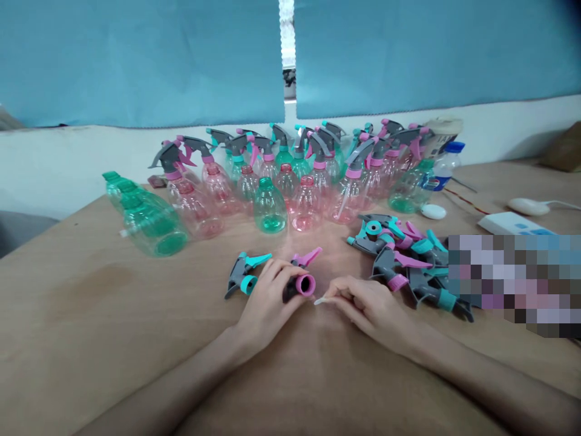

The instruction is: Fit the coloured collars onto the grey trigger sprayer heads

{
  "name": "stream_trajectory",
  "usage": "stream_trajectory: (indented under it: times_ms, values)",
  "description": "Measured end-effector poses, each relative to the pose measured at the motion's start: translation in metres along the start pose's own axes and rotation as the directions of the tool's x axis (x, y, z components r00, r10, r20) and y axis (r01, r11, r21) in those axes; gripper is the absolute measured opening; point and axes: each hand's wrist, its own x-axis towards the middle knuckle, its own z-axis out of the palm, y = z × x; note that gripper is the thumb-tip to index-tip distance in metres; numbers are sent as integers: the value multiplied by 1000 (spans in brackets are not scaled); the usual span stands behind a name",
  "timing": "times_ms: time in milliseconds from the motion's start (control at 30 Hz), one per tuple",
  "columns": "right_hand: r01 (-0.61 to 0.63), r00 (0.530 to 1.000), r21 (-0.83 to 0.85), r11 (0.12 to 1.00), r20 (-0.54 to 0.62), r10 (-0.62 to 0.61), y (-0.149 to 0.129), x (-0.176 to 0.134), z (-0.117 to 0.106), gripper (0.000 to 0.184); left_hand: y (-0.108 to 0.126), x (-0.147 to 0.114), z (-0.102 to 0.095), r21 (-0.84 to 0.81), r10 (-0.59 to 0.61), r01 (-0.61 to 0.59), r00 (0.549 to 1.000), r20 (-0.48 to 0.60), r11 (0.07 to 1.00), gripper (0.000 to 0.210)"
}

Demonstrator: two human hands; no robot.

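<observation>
My left hand (265,303) is wrapped round a grey spray trigger head (305,284); its pink collar faces me with the opening showing, and a pink lever sticks up behind. Between thumb and fingertips, my right hand (372,306) pinches a small whitish translucent piece (319,301), perhaps a tube end, just right of the collar and seemingly apart from it. Beside my left hand lies a grey and turquoise trigger head (238,278). To the right of my right hand is a pile of loose pink and turquoise trigger heads (385,263).
Behind my hands stand several pink and green bottles, some open like the green bottle (270,209), others topped with trigger heads. Green bottles (154,221) lean at the left. At the right are a water bottle (447,166), a white oval object (434,211) and a white box (512,223).
</observation>
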Motion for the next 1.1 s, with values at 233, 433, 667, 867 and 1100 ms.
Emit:
stream_trajectory:
  times_ms: [233,433,667,867,1100]
  values:
    - [-26,991,-178,984,-131,3,13,5,1,12,-3,-1,-2,19,-84,84,996,-22,996,20]
    - [-77,997,-191,979,10,81,15,5,6,12,-2,0,-2,13,-103,103,994,-25,995,20]
    - [-92,995,-153,984,32,98,17,5,6,11,-1,0,-4,0,-83,83,997,-10,997,17]
    - [-51,997,-166,985,44,59,23,5,7,18,-1,-1,-4,12,-95,95,995,-29,995,18]
    - [-24,994,-199,980,-107,3,22,5,2,19,0,-2,-5,7,-97,97,994,-41,995,19]
